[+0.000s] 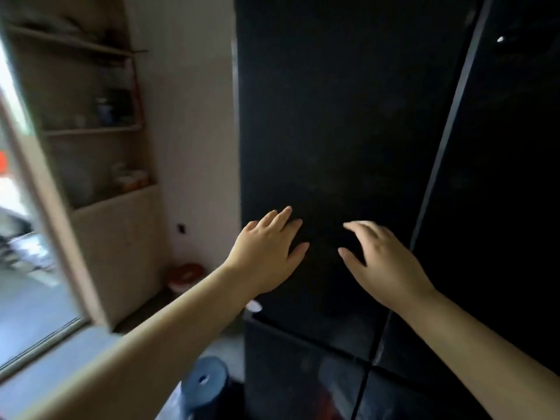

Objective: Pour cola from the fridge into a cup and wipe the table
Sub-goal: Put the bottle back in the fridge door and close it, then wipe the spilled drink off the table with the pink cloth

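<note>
- A tall black fridge [333,116] fills the middle and right of the view, its doors closed, with a thin pale seam running down between the left door and the right one.
- The left hand [266,253] is raised in front of the left door, palm toward it, fingers [283,215] spread apart and holding nothing; whether the fingertips touch the door cannot be told.
- The right hand [385,259] is beside it, near the seam, its fingers loosely curled and apart, also empty; contact with the door is unclear too.
- The two hands are near each other with a dark gap of door between them.
- No cola and no cup can be seen; the fridge is the only task thing in sight, and it bears no readable brand, label or writing.
- Below the hands a horizontal gap separates the upper doors from the lower doors [303,368], which are glossy and show dim reflections.
- To the left stands an open wooden shelf unit [91,128] holding blurred jars and containers; their labels are too blurred to read.
- On the floor by the wall sits a round red and white thing [185,275], blurred.
- A blue roll [206,386] lies at the bottom, just beside the fridge.
- A window frame [45,189] slants down the left edge.
</note>
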Demonstrator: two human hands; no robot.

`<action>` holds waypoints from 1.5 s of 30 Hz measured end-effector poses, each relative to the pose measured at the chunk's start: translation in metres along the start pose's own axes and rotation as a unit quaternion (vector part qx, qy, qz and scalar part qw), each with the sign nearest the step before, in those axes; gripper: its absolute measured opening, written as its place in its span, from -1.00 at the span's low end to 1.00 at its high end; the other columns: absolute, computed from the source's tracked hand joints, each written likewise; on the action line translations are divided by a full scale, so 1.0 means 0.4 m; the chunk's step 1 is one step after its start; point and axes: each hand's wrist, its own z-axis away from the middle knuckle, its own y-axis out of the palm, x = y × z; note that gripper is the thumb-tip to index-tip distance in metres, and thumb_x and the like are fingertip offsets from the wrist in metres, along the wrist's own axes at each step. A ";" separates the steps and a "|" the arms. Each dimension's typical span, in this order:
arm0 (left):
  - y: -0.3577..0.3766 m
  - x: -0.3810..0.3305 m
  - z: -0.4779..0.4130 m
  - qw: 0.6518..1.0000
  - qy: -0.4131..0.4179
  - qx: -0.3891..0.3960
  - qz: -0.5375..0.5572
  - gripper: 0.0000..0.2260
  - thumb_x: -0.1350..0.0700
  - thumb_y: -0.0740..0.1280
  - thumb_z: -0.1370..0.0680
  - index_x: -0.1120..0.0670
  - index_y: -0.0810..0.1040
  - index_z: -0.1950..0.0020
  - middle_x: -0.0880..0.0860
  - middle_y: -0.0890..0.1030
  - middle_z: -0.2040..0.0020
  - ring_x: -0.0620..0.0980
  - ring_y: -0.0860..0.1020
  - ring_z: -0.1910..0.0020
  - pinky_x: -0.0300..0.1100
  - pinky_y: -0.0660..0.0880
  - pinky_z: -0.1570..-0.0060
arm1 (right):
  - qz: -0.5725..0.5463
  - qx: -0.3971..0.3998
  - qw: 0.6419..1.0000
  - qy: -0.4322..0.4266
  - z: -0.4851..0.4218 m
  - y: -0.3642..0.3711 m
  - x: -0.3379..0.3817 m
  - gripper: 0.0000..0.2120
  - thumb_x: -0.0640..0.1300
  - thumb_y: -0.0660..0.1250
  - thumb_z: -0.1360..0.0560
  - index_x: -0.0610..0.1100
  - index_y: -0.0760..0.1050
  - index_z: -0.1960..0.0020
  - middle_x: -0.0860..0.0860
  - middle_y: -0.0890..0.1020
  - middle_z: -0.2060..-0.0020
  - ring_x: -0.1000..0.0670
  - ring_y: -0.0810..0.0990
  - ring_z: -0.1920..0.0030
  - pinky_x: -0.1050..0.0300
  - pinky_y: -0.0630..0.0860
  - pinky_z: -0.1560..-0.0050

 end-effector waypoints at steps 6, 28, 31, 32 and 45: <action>-0.120 0.214 0.300 0.983 -0.163 0.029 -0.074 -0.46 -0.31 -0.05 -0.54 -0.11 0.33 -0.41 -0.10 0.32 -0.46 -0.03 0.37 -0.39 -0.03 0.36 -0.29 | -0.140 0.041 0.977 -0.154 -0.041 0.106 0.298 -0.51 0.09 0.17 -0.55 -0.08 0.31 -0.42 0.04 0.39 -0.38 0.06 0.29 -0.40 0.26 0.19 -0.29; -0.492 0.571 1.202 0.828 -0.523 -0.057 -0.192 -0.36 -0.30 -0.01 -0.47 -0.04 0.29 -0.48 0.05 0.40 -0.43 0.04 0.39 -0.38 0.03 0.38 -0.28 | -0.328 0.148 0.789 -0.498 0.103 0.223 1.424 -0.51 0.03 0.27 -0.54 -0.14 0.33 -0.41 -0.09 0.45 -0.35 -0.08 0.41 -0.35 0.14 0.31 -0.23; -0.483 0.571 1.322 0.802 -0.562 -0.086 -0.183 -0.36 -0.31 -0.02 -0.47 -0.07 0.26 -0.49 0.02 0.37 -0.45 0.00 0.34 -0.41 0.00 0.32 -0.31 | -0.346 0.186 0.757 -0.522 0.205 0.255 1.549 -0.48 0.04 0.26 -0.55 -0.16 0.30 -0.43 -0.11 0.42 -0.37 -0.09 0.37 -0.37 0.12 0.31 -0.26; -0.482 0.564 1.360 0.788 -0.578 -0.091 -0.189 -0.37 -0.30 -0.02 -0.48 -0.06 0.28 -0.48 0.02 0.37 -0.45 0.00 0.33 -0.41 0.01 0.31 -0.31 | -0.352 0.203 0.747 -0.526 0.233 0.263 1.585 -0.48 0.03 0.26 -0.55 -0.16 0.30 -0.43 -0.12 0.42 -0.37 -0.10 0.37 -0.37 0.10 0.32 -0.27; -0.496 0.524 1.695 0.583 -0.778 -0.084 -0.219 -0.41 -0.27 0.00 -0.55 -0.08 0.12 -0.54 0.05 0.18 -0.54 0.01 0.13 -0.51 -0.01 0.10 -0.44 | -0.460 0.295 0.598 -0.587 0.467 0.310 1.931 -0.40 0.23 0.08 -0.48 -0.13 0.38 -0.36 -0.08 0.46 -0.30 -0.09 0.46 -0.29 -0.08 0.49 -0.22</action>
